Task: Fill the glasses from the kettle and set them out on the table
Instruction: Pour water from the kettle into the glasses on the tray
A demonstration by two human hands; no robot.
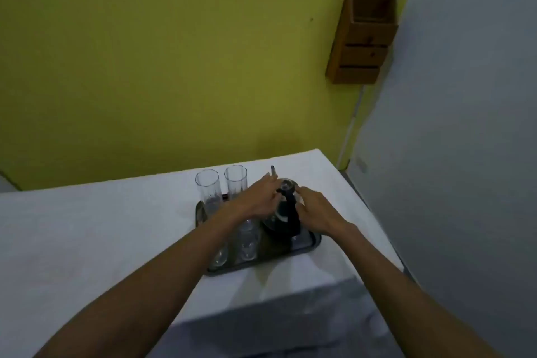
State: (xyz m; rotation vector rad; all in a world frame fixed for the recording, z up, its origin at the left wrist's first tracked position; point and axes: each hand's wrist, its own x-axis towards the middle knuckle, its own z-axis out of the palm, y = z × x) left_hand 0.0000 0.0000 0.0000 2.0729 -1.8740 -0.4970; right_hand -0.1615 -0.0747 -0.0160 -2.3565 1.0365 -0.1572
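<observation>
Clear glass first: two far glasses (pixel 207 192) (pixel 235 183) stand upright side by side at the far-left corner of a dark tray (pixel 261 267), and both look empty. Two near glasses (pixel 248 244) (pixel 218 259) sit at the tray's front, partly under the left forearm; contents can't be told, too blurred.

The kettle (pixel 276 225) stands upright on the tray's right half, just right of the glasses, w/ its long axis vertical. Its body is glass and dark low down, fill level unclear. Its black handle (pixel 293 212) runs down the near side, facing the person. A thin dark part sticks up at the far side; can't tell what it is.

The left hand (pixel 255 200) reaches over the glasses to the kettle's top, fingers stretched fwd. Whether it has hold of anything can't be told. The right hand (pixel 318 212) lies against the kettle's right flank, fingers curved round the body.

The tray rests on a white-clothed tabletop (pixel 87 227) near its far-right corner. A wooden box (pixel 363 38) hangs on the yellow wall (pixel 145 67) behind.
</observation>
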